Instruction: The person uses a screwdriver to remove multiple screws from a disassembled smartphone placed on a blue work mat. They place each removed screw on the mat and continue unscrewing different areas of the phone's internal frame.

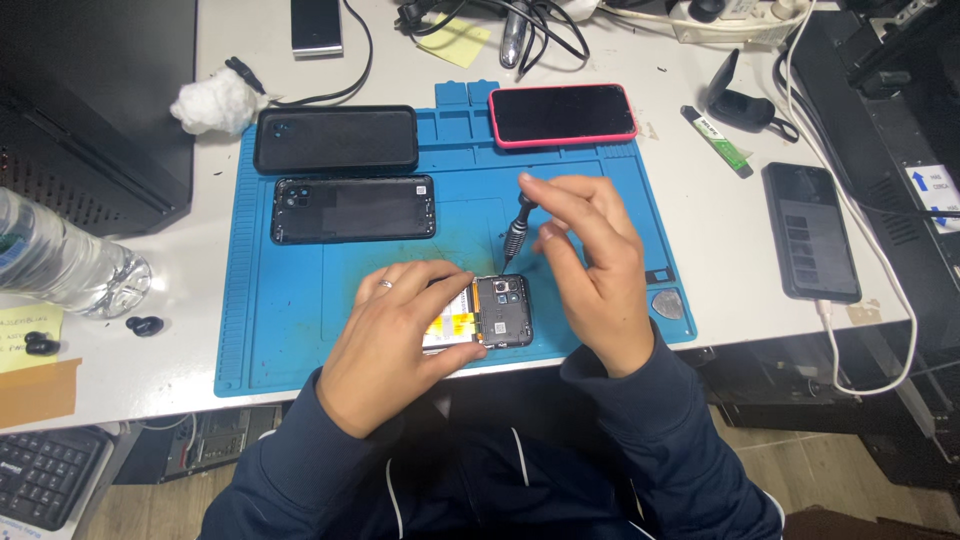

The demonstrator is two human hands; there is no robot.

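Head view, left to right: left hand (392, 335) clamps the opened phone (482, 312) at the blue mat's (280, 340) near edge, long axis along that edge. Right hand (590, 270), nearer, pinches a screwdriver (517, 228), tip down just above the phone's camera end.

Relative to the blue mat (290, 330): dark-screened pink-cased phone (562, 114) on its top right corner, dimly lit phone screen (811, 232) right of it, yellow sticky note (455, 42) above, another (26, 334) far left.
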